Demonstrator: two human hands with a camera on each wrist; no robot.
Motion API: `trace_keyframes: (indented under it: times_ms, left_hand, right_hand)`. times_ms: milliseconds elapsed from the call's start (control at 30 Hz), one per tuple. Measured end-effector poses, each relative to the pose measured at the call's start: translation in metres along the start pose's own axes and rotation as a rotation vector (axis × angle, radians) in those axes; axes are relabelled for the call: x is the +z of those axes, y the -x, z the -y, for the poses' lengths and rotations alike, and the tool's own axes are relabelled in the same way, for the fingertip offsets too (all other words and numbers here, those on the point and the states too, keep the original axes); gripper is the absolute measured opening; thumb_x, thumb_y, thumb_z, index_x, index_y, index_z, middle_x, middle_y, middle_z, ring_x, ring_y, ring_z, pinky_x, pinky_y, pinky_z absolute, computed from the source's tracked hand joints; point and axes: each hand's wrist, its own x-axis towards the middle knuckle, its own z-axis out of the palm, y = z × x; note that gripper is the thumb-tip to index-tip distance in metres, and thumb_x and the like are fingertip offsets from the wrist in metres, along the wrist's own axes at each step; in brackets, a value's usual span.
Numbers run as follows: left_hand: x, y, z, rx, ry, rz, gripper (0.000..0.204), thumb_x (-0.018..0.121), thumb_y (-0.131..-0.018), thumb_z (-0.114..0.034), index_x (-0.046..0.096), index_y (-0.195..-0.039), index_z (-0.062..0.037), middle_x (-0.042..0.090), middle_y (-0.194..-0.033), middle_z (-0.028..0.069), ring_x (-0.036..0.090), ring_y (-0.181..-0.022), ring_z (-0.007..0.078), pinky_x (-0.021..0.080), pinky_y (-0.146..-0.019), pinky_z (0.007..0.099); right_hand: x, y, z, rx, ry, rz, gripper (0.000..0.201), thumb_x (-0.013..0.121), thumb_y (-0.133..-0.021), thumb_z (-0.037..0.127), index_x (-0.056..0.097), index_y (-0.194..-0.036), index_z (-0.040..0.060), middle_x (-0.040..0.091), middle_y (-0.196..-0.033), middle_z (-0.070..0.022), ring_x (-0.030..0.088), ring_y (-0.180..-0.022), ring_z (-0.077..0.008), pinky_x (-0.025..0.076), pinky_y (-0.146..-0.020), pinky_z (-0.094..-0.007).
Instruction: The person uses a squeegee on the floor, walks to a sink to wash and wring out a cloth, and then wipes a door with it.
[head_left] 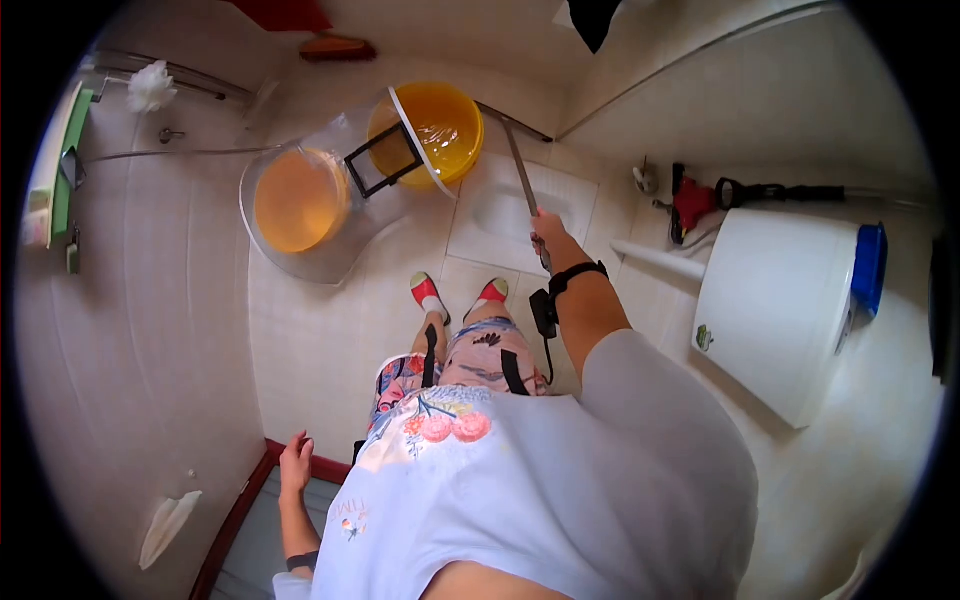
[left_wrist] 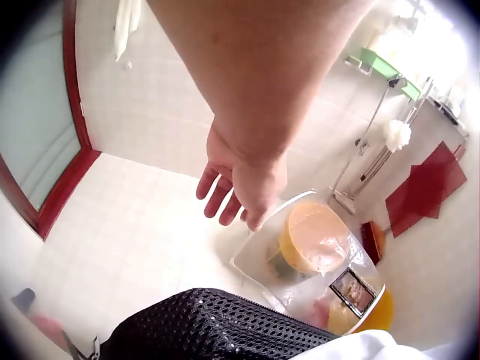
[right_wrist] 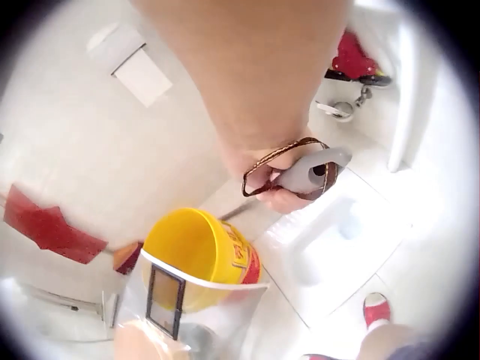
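Note:
I stand in a tiled bathroom. My right hand (head_left: 548,232) grips the grey handle (right_wrist: 307,172) of a long stick (head_left: 522,175) over the white squat toilet pan (head_left: 500,215); a brown strap (right_wrist: 259,176) loops off the handle. The stick's far end runs toward the yellow bucket (head_left: 430,130). My left hand (head_left: 296,465) hangs at my side with relaxed fingers (left_wrist: 217,195), holding nothing, close to a red door frame (head_left: 245,505). My feet in red-toed slippers (head_left: 428,292) stand just before the pan.
An orange basin (head_left: 297,200) sits in a clear plastic tub (head_left: 320,265) left of the bucket. A white drum with a blue lid (head_left: 775,300) stands at the right by a red tool (head_left: 692,205). A shower rail with a white pouf (head_left: 152,85) is at the far left.

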Motion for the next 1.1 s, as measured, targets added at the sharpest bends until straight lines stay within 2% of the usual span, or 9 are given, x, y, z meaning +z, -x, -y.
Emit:
trace_keyframes:
  times_ms: [100,133,167,200,400,600,800,867,1100]
  left_hand:
    - [-0.011,0.004,0.001,0.0,-0.02,-0.041,0.033,0.052,-0.083,-0.018,0.052,-0.111,-0.0004,0.06,-0.097,0.0183,0.059,-0.091,0.0255,0.045,-0.079,0.0319]
    - [-0.01,0.004,0.004,0.005,-0.01,-0.056,0.033,0.052,-0.083,-0.019,0.052,-0.111,-0.0003,0.061,-0.096,0.0182,0.059,-0.091,0.0255,0.045,-0.079,0.0319]
    - [-0.01,0.002,0.01,-0.014,-0.017,-0.046,0.034,0.052,-0.083,-0.019,0.052,-0.111,-0.0003,0.06,-0.097,0.0182,0.059,-0.091,0.0254,0.044,-0.079,0.0318]
    - [-0.01,-0.002,0.02,-0.033,-0.022,-0.033,0.034,0.052,-0.083,-0.02,0.052,-0.111,-0.0004,0.06,-0.097,0.0181,0.058,-0.091,0.0253,0.044,-0.079,0.0317]
    - [0.002,-0.03,0.031,-0.009,0.035,0.049,0.036,0.051,-0.083,-0.02,0.05,-0.113,-0.0001,0.059,-0.1,0.0179,0.057,-0.095,0.0249,0.043,-0.082,0.0314]
    - [0.02,-0.055,0.023,0.086,0.13,0.071,0.036,0.05,-0.084,-0.019,0.049,-0.113,0.001,0.058,-0.103,0.0172,0.056,-0.097,0.0246,0.042,-0.083,0.0312]
    - [0.011,-0.019,-0.019,0.038,-0.039,0.095,0.035,0.051,-0.084,-0.02,0.05,-0.114,-0.0005,0.058,-0.102,0.018,0.056,-0.097,0.0241,0.042,-0.083,0.0313]
    - [0.008,-0.009,-0.026,0.065,-0.103,0.063,0.035,0.051,-0.084,-0.02,0.05,-0.113,-0.0009,0.059,-0.101,0.0182,0.056,-0.097,0.0244,0.042,-0.083,0.0314]
    - [0.022,0.003,-0.035,0.016,-0.089,0.09,0.036,0.052,-0.084,-0.02,0.05,-0.113,0.0001,0.06,-0.099,0.0185,0.058,-0.093,0.0248,0.043,-0.081,0.0309]
  right_hand:
    - [-0.014,0.016,-0.054,-0.039,0.142,-0.069,0.052,0.044,-0.077,0.013,0.04,-0.127,0.0239,0.051,-0.052,-0.0072,0.049,-0.038,-0.02,0.041,-0.035,-0.0372]
    - [-0.026,-0.002,-0.089,-0.146,0.394,-0.115,0.051,0.046,-0.076,0.015,0.042,-0.126,0.0221,0.054,-0.053,-0.007,0.053,-0.042,-0.0197,0.044,-0.041,-0.0354]
    - [-0.036,0.039,-0.086,-0.064,0.334,-0.104,0.052,0.047,-0.075,0.018,0.041,-0.127,0.0201,0.056,-0.055,-0.0094,0.057,-0.047,-0.0219,0.046,-0.048,-0.0348]
    - [-0.045,0.044,-0.11,-0.035,0.355,-0.109,0.051,0.044,-0.078,0.016,0.038,-0.128,0.0226,0.049,-0.049,-0.0068,0.049,-0.038,-0.0178,0.041,-0.035,-0.0347]
    - [-0.085,0.12,-0.168,0.033,0.334,-0.012,0.049,0.048,-0.081,0.015,0.038,-0.129,0.0167,0.05,-0.054,-0.007,0.045,-0.038,-0.0153,0.038,-0.035,-0.0324]
    - [-0.134,0.186,-0.134,0.147,0.155,-0.044,0.039,0.045,-0.084,0.019,0.046,-0.123,0.0161,0.057,-0.065,-0.0096,0.049,-0.043,-0.0149,0.039,-0.037,-0.0312]
    - [-0.18,0.098,-0.071,0.044,0.009,-0.086,0.04,0.042,-0.085,0.024,0.043,-0.125,0.0177,0.055,-0.067,-0.0065,0.046,-0.043,-0.0127,0.036,-0.031,-0.0281]
    - [-0.191,0.098,-0.039,0.152,0.056,-0.068,0.041,0.042,-0.084,0.02,0.043,-0.125,0.0172,0.055,-0.07,-0.0061,0.046,-0.046,-0.0116,0.036,-0.033,-0.0266]
    - [-0.22,0.11,-0.038,-0.044,0.45,-0.21,0.045,0.04,-0.081,0.013,0.044,-0.125,0.0211,0.051,-0.059,-0.0048,0.048,-0.045,-0.015,0.039,-0.037,-0.0321]
